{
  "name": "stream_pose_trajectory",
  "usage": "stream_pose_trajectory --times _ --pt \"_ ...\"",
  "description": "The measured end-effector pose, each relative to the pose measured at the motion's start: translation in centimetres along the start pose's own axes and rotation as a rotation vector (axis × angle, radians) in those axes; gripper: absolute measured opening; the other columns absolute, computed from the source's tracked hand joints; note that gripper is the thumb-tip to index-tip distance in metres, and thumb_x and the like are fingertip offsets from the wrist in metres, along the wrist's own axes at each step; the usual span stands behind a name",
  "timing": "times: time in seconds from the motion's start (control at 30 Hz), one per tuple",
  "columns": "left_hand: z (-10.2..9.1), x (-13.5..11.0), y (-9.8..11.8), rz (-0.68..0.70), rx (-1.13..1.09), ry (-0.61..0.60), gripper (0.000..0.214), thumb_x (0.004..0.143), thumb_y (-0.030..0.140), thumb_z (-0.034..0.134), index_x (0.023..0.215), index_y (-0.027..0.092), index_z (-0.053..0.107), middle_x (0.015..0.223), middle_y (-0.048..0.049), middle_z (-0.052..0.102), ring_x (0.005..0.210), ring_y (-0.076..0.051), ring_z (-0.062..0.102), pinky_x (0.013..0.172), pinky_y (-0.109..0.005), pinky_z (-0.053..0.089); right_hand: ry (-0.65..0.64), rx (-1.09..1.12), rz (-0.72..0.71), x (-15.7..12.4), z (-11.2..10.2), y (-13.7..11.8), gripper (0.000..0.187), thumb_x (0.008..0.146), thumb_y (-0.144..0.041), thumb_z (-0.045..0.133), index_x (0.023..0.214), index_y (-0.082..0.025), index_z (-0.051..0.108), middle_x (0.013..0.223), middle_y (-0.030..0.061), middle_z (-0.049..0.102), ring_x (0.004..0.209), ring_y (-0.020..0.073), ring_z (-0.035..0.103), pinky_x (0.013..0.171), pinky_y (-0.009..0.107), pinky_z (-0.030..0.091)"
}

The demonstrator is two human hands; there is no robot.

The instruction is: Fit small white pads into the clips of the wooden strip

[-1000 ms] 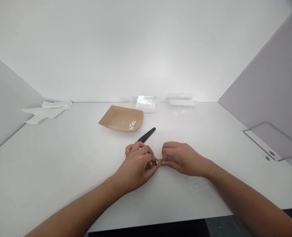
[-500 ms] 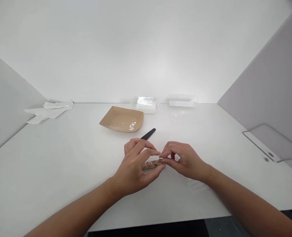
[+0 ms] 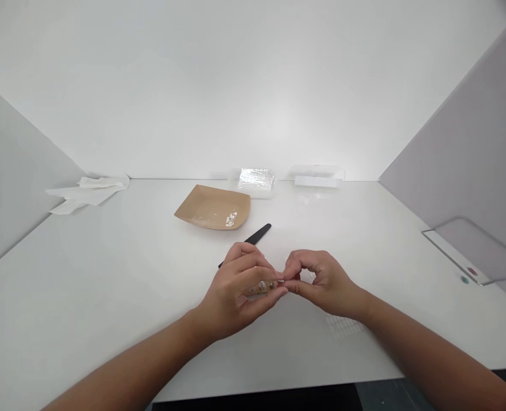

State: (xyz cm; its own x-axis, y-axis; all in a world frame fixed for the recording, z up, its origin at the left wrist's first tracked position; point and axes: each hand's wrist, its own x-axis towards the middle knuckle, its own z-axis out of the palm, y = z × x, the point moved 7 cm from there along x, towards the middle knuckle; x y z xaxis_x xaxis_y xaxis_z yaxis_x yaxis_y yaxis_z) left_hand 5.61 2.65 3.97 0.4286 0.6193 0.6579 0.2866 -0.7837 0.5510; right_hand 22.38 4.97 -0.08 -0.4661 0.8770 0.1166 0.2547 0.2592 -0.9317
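A narrow tan strip [image 3: 261, 287] carrying several small shiny pieces is partly covered by my left hand [image 3: 240, 294]. My left thumb lies along its near side and the fingers along its far side, closed on its right end. At that same end my right hand [image 3: 317, 281] has thumb and forefinger pinched together, touching the left fingertips. Whatever sits in that pinch is too small and covered to make out. Just behind the left hand lies a slim black flat tool [image 3: 259, 233], its lower part partly hidden by the fingers.
A tan paper tray [image 3: 197, 204] holding white flakes stands behind the hands. Farther back are a clear plastic-wrapped pack [image 3: 256, 180] and a clear box [image 3: 318, 178]. White tissues [image 3: 92, 193] lie at left. A wire frame [image 3: 454, 257] and a green dot [image 3: 464, 280] are at right.
My left fingers have come down and closed on the strip. My right pinch has moved slightly nearer and lower, and now meets the left fingertips.
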Motion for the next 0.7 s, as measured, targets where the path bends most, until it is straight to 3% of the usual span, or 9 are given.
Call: stream_pose_trajectory --times 0.17,0.3,0.47,0.7 --pt "-0.5 0.3 0.3 -0.046 -0.009 0.011 0.012 0.094 0.014 0.069 0.091 0.024 0.074 0.093 -0.0046 0.075 0.088 -0.02 0.061 0.08 -0.039 0.055 -0.042 0.246 0.146 0.0 0.8 0.6 0.029 0.082 -0.043 0.088 0.078 -0.021 0.071 0.079 0.0017 0.071 0.075 0.0165 0.066 0.071 0.031 0.057" --pt "-1.0 0.5 0.5 -0.02 0.019 0.044 0.012 0.094 0.015 0.07 0.091 0.025 0.075 0.094 -0.0046 0.075 0.086 -0.02 0.061 0.078 -0.039 0.055 -0.061 0.445 0.216 -0.1 1.4 1.0 0.032 0.078 -0.043 0.091 0.079 -0.019 0.07 0.079 0.0018 0.071 0.073 0.0148 0.065 0.068 0.03 0.056" --pt "-0.8 0.5 0.1 -0.007 0.034 0.071 0.014 0.088 0.012 0.078 0.089 0.025 0.074 0.093 -0.0026 0.076 0.088 -0.019 0.058 0.078 -0.037 0.054 -0.038 0.447 0.258 -0.2 1.4 1.6 0.035 0.073 -0.043 0.095 0.08 -0.018 0.072 0.077 0.001 0.071 0.071 0.0135 0.062 0.065 0.028 0.052" --pt "-0.8 0.2 -0.4 -0.042 0.065 0.076 0.015 0.089 0.014 0.08 0.096 0.026 0.076 0.094 -0.0023 0.077 0.088 -0.019 0.059 0.081 -0.037 0.054 -0.015 0.446 0.253 -0.1 1.2 1.6 0.033 0.073 -0.039 0.095 0.08 -0.018 0.071 0.078 0.0003 0.071 0.073 0.0134 0.065 0.07 0.028 0.056"
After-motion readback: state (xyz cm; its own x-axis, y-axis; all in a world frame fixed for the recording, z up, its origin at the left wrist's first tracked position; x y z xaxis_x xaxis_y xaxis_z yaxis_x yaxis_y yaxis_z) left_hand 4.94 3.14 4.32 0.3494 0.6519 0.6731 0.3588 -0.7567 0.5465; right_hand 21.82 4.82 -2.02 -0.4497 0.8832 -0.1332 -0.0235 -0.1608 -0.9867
